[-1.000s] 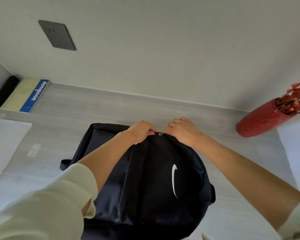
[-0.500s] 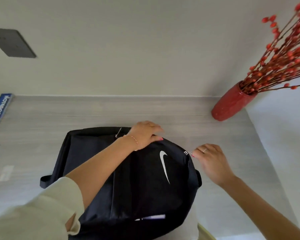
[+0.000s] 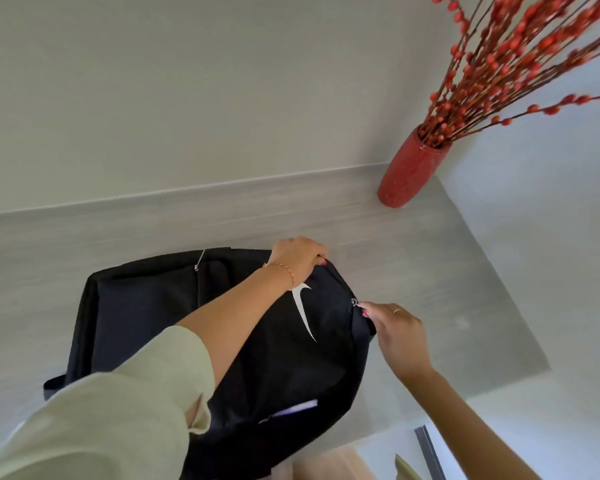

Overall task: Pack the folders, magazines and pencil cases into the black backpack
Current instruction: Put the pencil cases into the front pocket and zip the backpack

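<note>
Both hands on the black backpack (image 3: 257, 341)!
Left hand (image 3: 297, 258) grips its top edge; right hand (image 3: 395, 327) pinches the zipper pull (image 3: 357, 303) (a second pull dangles behind).

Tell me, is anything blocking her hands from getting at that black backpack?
Nothing visible does. Both hands are already on the black backpack: the left hand grips its top edge, and the right hand pinches the zipper pull on its side. The red vase stands apart, near the wall.

left hand (image 3: 298, 256) curled gripping, right hand (image 3: 397, 329) pinching (fingertips together)
</note>
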